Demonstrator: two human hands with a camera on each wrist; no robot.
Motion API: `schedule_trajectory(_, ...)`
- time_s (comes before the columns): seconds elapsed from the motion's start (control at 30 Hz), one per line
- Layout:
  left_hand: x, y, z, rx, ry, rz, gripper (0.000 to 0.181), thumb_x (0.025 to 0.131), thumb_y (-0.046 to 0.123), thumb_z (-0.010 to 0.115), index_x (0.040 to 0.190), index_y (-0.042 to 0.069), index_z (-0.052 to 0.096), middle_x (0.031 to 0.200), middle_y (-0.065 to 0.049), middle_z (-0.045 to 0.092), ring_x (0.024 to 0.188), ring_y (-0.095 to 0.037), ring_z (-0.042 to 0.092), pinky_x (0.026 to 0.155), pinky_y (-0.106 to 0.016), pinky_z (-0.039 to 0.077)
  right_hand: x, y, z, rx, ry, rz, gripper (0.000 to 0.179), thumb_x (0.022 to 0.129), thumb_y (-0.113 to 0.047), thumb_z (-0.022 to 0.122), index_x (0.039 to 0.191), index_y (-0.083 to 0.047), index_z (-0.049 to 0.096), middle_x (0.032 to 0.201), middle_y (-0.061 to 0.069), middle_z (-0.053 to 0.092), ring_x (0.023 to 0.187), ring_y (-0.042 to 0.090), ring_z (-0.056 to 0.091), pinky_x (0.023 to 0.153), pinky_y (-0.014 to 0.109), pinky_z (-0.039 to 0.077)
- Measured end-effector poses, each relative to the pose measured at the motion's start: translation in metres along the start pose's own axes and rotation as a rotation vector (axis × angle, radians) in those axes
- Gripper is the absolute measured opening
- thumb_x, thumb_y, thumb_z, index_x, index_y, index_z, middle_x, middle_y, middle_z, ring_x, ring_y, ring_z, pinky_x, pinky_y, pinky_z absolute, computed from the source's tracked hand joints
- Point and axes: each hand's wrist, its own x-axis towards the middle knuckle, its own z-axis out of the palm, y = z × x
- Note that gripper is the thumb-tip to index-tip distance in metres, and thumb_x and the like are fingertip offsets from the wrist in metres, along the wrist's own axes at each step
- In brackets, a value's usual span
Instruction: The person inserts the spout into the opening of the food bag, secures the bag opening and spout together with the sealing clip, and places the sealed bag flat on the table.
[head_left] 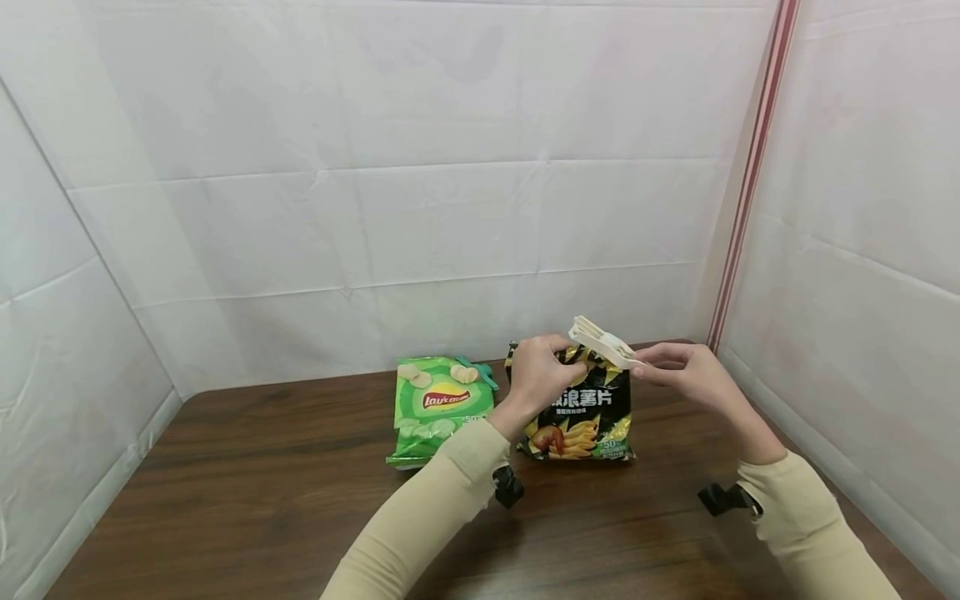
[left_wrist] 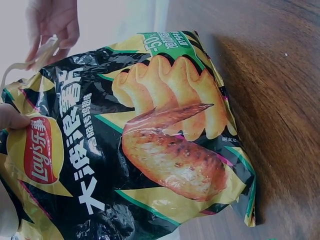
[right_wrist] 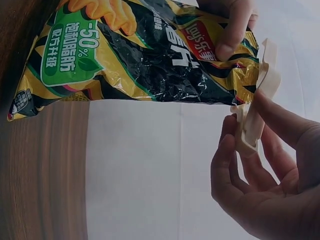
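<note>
A black and yellow bag of potato chips [head_left: 577, 425] stands upright on the table, a chicken wing and wavy chips printed on its front. My left hand [head_left: 538, 375] grips the bag near its top, thumb pressed on the front by the red logo in the right wrist view. At the bag's upper right corner, my right hand [head_left: 686, 375] pinches a white bag clip [right_wrist: 254, 115] between thumb and fingers. The clip lies along the top edge of the bag, with the bag's corner at its jaws.
Left of the black bag, a green bag of potato chips [head_left: 442, 412] leans on the brown wooden table [head_left: 247, 483], a teal clip [head_left: 478, 372] at its top right corner. White sheeting [head_left: 450, 208] closes off the back and both sides.
</note>
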Motion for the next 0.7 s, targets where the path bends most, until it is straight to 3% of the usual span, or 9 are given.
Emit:
schedule_trajectory(0.1,0.000,0.000,0.000,0.000,0.005,-0.001,0.021,0.074,0.018,0.076,0.095,0.014,0.077,0.082,-0.002,0.074,0.039,0.000,0.034,0.049,-0.014,0.028,0.001,-0.001,0.000,0.010,-0.010,-0.018,0.040,0.085,-0.042,0.069,0.113,-0.014,0.070,0.116,0.009,0.067,0.106,0.020,0.064,0.081,0.028,0.051)
schedule_trajectory(0.2,0.001,-0.001,0.000,0.001,0.017,-0.001,0.018,0.074,0.019,0.076,0.091,0.014,0.078,0.067,-0.002,0.069,0.038,-0.001,0.032,0.046,-0.014,0.025,0.003,-0.001,0.001,0.018,-0.010,-0.038,0.036,0.085,-0.038,0.070,0.110,-0.012,0.071,0.120,0.010,0.066,0.105,0.017,0.064,0.080,0.025,0.051)
schedule_trajectory(0.33,0.001,-0.001,0.001,-0.016,0.021,-0.004,0.016,0.075,0.020,0.077,0.090,0.015,0.078,0.052,-0.001,0.060,0.036,-0.002,0.030,0.042,-0.016,0.022,0.003,-0.001,0.004,0.014,-0.004,-0.042,0.036,0.085,-0.037,0.070,0.109,-0.010,0.071,0.124,0.011,0.063,0.107,0.021,0.063,0.080,0.025,0.051)
schedule_trajectory(0.53,0.000,-0.002,0.001,-0.034,0.002,-0.017,0.021,0.076,0.020,0.077,0.096,0.014,0.077,0.051,-0.001,0.060,0.033,-0.002,0.027,0.039,-0.015,0.020,0.004,-0.004,0.010,0.025,-0.007,-0.041,0.038,0.087,-0.037,0.068,0.112,-0.008,0.069,0.125,0.014,0.062,0.110,0.030,0.062,0.079,0.027,0.052)
schedule_trajectory(0.7,0.000,-0.002,0.001,-0.021,0.009,-0.020,0.021,0.076,0.022,0.077,0.096,0.015,0.077,0.046,0.000,0.054,0.033,-0.002,0.025,0.039,-0.016,0.019,0.007,-0.004,0.016,0.042,0.019,-0.055,0.037,0.086,-0.035,0.069,0.111,-0.007,0.070,0.119,0.015,0.065,0.107,0.030,0.064,0.079,0.029,0.053)
